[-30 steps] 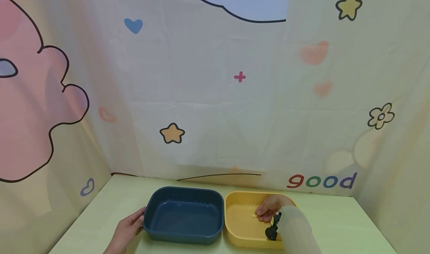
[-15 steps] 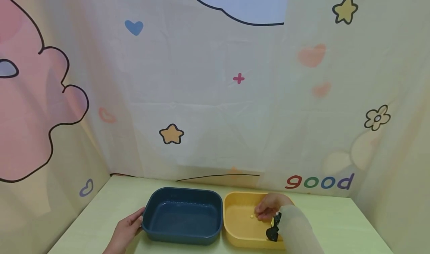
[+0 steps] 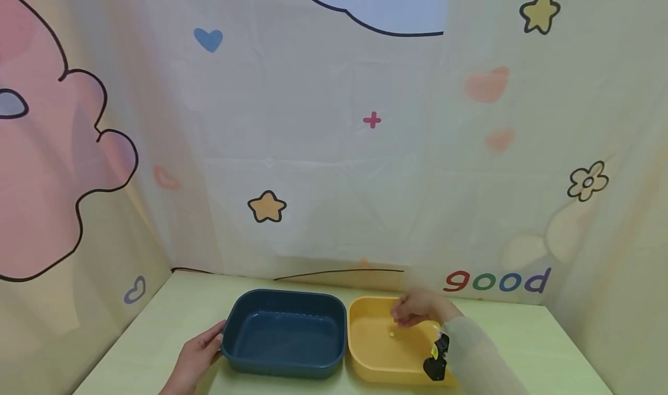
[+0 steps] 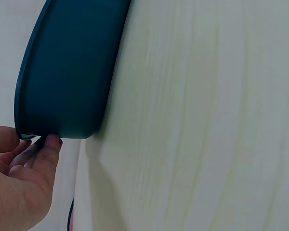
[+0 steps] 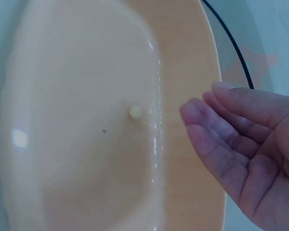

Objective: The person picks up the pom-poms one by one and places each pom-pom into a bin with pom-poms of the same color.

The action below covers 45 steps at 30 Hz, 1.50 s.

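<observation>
My left hand [image 3: 195, 355] holds the left end of a dark blue rectangular bin [image 3: 292, 340], thumb and fingers at its rim; the left wrist view shows the same grip on the blue wall [image 4: 72, 72]. A yellow bin [image 3: 378, 357] stands to its right. Inside, on the floor of that bin, sits one small pale yellow round piece [image 3: 392, 334], also plain in the right wrist view as a pale bead-like dot [image 5: 135, 112]. Above the yellow bin's back part hovers my right hand [image 3: 417, 307], its fingers loosely bent, thumb apart, with nothing visible between them.
The two bins stand side by side on a pale green table [image 3: 537, 348]. Behind them hangs a printed curtain [image 3: 323, 221] that also closes in both sides. A black wrist device [image 3: 437, 357] on the right arm overlaps the yellow bin's front right corner.
My right hand has lifted out of the yellow bin toward its back rim, away from the small round piece. The left hand and both bins have stayed put.
</observation>
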Each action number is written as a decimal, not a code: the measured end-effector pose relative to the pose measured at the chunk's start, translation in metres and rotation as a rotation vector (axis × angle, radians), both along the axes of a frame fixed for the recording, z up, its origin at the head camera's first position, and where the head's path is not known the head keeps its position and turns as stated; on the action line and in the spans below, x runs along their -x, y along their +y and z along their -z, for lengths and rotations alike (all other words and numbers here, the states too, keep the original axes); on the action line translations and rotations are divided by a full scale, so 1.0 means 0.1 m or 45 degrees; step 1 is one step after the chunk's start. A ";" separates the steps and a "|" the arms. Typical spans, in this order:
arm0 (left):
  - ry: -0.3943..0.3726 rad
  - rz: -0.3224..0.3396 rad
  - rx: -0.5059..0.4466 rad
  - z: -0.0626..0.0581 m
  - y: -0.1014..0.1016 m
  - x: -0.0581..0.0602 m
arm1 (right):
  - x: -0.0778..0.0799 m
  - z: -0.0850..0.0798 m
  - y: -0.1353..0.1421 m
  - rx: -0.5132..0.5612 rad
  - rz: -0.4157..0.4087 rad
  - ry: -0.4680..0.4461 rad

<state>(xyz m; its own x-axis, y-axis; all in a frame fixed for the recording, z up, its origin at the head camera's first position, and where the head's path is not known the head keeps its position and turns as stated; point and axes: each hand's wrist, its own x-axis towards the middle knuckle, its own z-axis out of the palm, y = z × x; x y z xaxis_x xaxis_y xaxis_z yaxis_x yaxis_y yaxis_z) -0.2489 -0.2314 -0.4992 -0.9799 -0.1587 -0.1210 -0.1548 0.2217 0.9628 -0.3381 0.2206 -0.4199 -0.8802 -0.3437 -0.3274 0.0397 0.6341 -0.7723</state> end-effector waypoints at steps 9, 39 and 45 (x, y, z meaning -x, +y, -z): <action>-0.004 0.003 0.018 0.01 0.00 0.01 | -0.21 0.00 0.00 0.128 0.004 0.175; 0.000 -0.010 0.028 0.00 0.01 -0.02 | -1.28 0.36 -0.19 0.572 0.064 -0.022; 0.000 -0.009 0.031 -0.02 0.02 -0.03 | -1.33 0.57 -0.28 0.515 0.066 -0.109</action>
